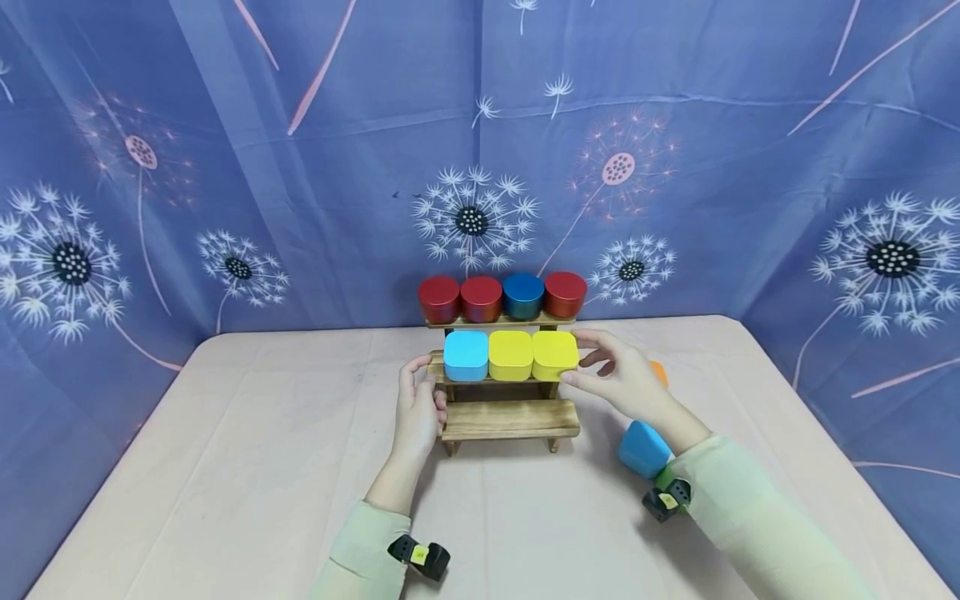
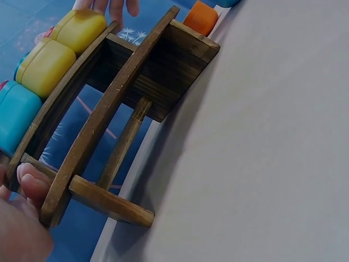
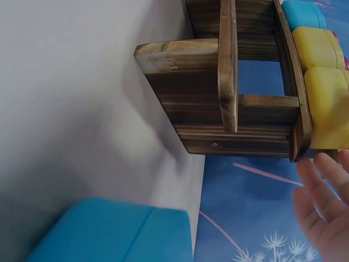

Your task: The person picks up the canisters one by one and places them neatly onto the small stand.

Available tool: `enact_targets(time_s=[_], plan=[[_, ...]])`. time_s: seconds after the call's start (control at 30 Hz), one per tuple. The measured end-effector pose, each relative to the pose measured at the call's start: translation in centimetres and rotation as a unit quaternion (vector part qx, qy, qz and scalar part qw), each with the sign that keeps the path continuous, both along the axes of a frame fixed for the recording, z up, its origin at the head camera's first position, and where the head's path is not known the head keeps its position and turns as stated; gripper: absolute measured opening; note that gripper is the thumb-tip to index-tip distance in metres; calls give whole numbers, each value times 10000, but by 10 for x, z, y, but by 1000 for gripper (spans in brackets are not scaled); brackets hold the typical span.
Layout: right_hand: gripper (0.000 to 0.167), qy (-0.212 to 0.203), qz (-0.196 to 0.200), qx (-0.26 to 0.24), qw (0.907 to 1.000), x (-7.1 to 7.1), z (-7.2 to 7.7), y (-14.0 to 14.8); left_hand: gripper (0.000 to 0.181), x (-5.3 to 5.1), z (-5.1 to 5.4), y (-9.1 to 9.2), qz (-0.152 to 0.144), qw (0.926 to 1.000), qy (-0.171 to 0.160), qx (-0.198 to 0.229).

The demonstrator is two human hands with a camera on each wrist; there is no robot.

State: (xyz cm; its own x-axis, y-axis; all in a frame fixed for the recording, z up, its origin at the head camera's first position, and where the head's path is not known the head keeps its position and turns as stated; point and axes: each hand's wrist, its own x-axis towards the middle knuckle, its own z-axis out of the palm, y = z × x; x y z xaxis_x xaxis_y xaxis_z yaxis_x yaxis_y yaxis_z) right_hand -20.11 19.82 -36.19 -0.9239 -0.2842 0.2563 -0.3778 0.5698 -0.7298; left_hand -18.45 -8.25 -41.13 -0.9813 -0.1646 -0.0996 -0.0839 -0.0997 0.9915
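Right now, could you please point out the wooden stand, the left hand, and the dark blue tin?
Wooden stand (image 1: 512, 419): head view, bare lowest shelf.
Left hand (image 1: 416, 414): head view, near thumb base.
Dark blue tin (image 1: 523, 291): head view, top face.

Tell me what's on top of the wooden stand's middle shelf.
A light blue box on the left and two yellow boxes beside it stand in a row on the middle shelf. The wood directly beneath them is covered and can't be seen.

Bright overhead light in the head view, yellow box lids (image 1: 512, 348) nearly washed out; 2 wrist views run dimmer, shadows pooling on the tablecloth (image 3: 82, 131), near blue box (image 3: 117, 234) soft-edged.
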Motion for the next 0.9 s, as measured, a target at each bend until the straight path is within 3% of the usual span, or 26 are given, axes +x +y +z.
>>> enact_targets(time_s=[0.23,0.37,0.6,0.9], plan=[[56,307,-145,92,9994,8,-2,10,33,-1,-1,-3,-23,10000,7,-5],[53,380,-212,123,9990,13,-7,19,34,3,4,-3,-15,10000,-23,-12],[49,351,-441,293,9980,26,-16,33,34,17,28,0,-32,9999,50,-135],[53,4,-789,545,9954,50,-24,49,35,16,29,2,-127,9999,-43,-19]])
